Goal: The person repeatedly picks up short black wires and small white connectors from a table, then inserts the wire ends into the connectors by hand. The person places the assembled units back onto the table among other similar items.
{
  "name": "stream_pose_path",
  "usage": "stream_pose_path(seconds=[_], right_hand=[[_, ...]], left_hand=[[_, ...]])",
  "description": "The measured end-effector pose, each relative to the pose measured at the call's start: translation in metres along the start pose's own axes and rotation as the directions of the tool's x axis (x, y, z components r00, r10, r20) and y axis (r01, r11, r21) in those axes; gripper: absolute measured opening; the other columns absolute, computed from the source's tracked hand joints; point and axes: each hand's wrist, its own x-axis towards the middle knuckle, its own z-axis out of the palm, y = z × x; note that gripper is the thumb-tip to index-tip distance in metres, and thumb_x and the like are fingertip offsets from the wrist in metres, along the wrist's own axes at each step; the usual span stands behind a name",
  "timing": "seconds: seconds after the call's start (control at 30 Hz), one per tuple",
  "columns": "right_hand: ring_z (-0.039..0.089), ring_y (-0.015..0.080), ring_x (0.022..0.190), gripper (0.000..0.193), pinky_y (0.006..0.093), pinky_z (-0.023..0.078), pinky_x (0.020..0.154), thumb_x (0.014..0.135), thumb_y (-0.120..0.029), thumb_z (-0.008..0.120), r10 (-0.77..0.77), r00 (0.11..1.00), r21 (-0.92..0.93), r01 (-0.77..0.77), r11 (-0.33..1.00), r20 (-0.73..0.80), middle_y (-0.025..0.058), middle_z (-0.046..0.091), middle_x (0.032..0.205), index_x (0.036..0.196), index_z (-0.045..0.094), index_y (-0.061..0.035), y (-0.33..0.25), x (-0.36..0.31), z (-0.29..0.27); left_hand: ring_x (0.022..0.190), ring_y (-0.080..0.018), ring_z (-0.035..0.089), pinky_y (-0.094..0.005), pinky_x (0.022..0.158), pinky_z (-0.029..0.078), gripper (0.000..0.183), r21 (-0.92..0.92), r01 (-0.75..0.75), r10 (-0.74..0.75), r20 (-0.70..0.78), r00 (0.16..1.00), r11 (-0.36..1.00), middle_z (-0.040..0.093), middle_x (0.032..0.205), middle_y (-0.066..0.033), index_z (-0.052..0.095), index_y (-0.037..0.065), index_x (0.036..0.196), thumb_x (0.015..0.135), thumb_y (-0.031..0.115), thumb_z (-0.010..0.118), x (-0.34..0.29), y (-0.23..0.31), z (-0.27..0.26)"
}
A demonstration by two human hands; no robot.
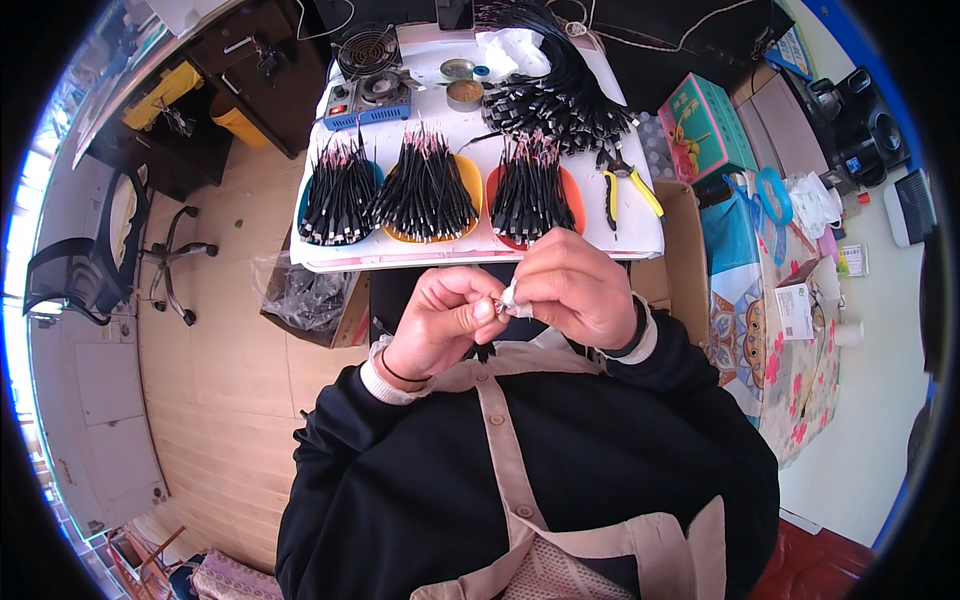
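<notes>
My two hands meet in front of my chest, just off the near edge of the white table (345,262). The fingertips of my left hand (440,315) pinch a black cable (484,352), whose lower part hangs beneath them. Thin bare wire ends stick out at the fingertips. My right hand (580,285) closes on a small white crumpled scrap (517,304), touching those wire ends; its material is unclear. Bundles of short black cables with pinkish tips (425,190) lie in a blue tray (376,178), a yellow tray (470,182) and a red-orange tray (575,200) beyond my hands.
Yellow-handled pliers (634,188) lie at the table's right. Behind the trays are a blue electrical unit (370,112), a round tin (464,95) and a heap of long black cables (570,110). Cardboard boxes (682,235) and a bag-lined box (310,300) flank the table.
</notes>
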Motion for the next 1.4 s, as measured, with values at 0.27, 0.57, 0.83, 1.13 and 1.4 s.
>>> stream_pose_path(seconds=[0.27, 0.57, 0.83, 1.13, 1.4], right_hand=[[0.054, 0.0120, 0.081, 0.011, 0.0280, 0.045, 0.072, 0.085, -0.004, 0.067, 0.332, 0.943, 0.586, -0.260, 0.767, -0.016, 0.0050, 0.056, 0.091, 0.093, 0.059, -0.0003, 0.006, -0.011, 0.014], [0.052, 0.0125, 0.076, 0.015, 0.0239, 0.043, 0.066, 0.087, -0.010, 0.069, 0.332, 0.943, 0.481, -0.299, 0.824, 0.016, 0.0067, 0.057, 0.092, 0.093, 0.060, 0.0010, 0.038, -0.017, 0.004], [0.056, 0.0106, 0.085, 0.019, 0.0243, 0.046, 0.077, 0.094, -0.014, 0.062, 0.555, 0.830, 0.754, -0.327, 0.570, -0.060, 0.0060, 0.057, 0.094, 0.100, 0.056, 0.0023, 0.060, -0.027, 0.003], [0.058, 0.0087, 0.074, 0.014, 0.0229, 0.047, 0.065, 0.096, -0.011, 0.056, 0.586, 0.810, 0.641, -0.457, 0.617, 0.013, 0.0056, 0.062, 0.084, 0.096, 0.061, 0.0024, 0.084, -0.052, -0.014], [0.060, 0.0151, 0.071, 0.008, 0.0260, 0.046, 0.064, 0.090, -0.008, 0.060, 0.577, 0.810, 0.532, -0.537, 0.655, 0.106, 0.0058, 0.064, 0.082, 0.091, 0.064, -0.0012, 0.090, -0.057, -0.019]], left_hand=[[0.064, -0.0087, 0.051, -0.0225, 0.059, 0.041, 0.013, 0.281, -0.024, 0.016, 0.029, 0.999, 0.959, 0.060, 0.075, -0.0053, 0.064, -0.006, 0.101, 0.094, 0.004, 0.059, 0.008, 0.012, 0.003], [0.063, -0.0062, 0.049, -0.0216, 0.056, 0.040, 0.016, 0.523, 0.084, -0.018, -0.130, 0.991, 0.848, 0.059, 0.073, -0.0022, 0.067, -0.006, 0.103, 0.095, 0.005, 0.059, 0.020, 0.025, 0.003], [0.066, -0.0052, 0.051, -0.0207, 0.061, 0.042, 0.015, 0.693, 0.150, -0.047, -0.165, 0.985, 0.705, 0.062, 0.077, -0.0022, 0.068, -0.006, 0.101, 0.094, 0.005, 0.061, 0.063, 0.055, 0.022], [0.061, -0.0241, 0.064, -0.0324, 0.057, 0.049, 0.010, 0.920, -0.030, 0.265, 0.144, 0.953, -0.392, 0.066, 0.073, -0.0139, 0.065, -0.001, 0.090, 0.088, 0.009, 0.064, 0.211, 0.102, -0.056], [0.079, -0.0349, 0.063, -0.0439, 0.069, 0.051, 0.011, 0.724, 0.002, 0.102, 0.095, 0.990, -0.690, 0.064, 0.081, -0.0144, 0.066, 0.004, 0.085, 0.082, 0.015, 0.065, 0.281, 0.075, -0.174]])
